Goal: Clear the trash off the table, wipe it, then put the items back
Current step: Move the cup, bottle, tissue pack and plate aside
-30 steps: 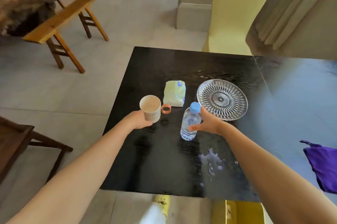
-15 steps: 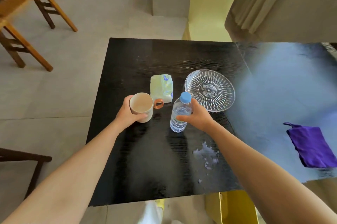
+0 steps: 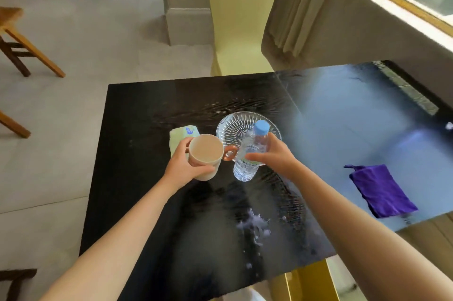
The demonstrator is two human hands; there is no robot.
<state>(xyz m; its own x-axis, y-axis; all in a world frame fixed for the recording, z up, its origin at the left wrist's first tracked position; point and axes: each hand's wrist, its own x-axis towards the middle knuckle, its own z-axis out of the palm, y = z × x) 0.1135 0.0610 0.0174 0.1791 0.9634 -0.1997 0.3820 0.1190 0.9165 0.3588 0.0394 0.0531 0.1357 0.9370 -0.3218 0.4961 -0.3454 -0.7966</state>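
Note:
My left hand [image 3: 180,166] grips a cream mug [image 3: 205,153] with an orange handle, held above the black table [image 3: 147,109]. My right hand [image 3: 274,156] holds a clear water bottle [image 3: 247,151] with a blue cap, lifted and tilted in front of the glass plate [image 3: 230,126]. A pale green tissue pack [image 3: 182,135] lies behind the mug, partly hidden by my left hand. A purple cloth [image 3: 382,190] lies on the table's right side. White spilled spots [image 3: 255,226] mark the table near the front.
A chair with a yellow cover [image 3: 241,18] stands at the table's far edge. Wooden benches [image 3: 17,38] are on the floor to the left. A curtain [image 3: 299,1] and a window sill [image 3: 402,4] are at the right.
Both hands have lifted the mug and the bottle off the table. The bottle now overlaps the glass plate in view. The camera has tilted up.

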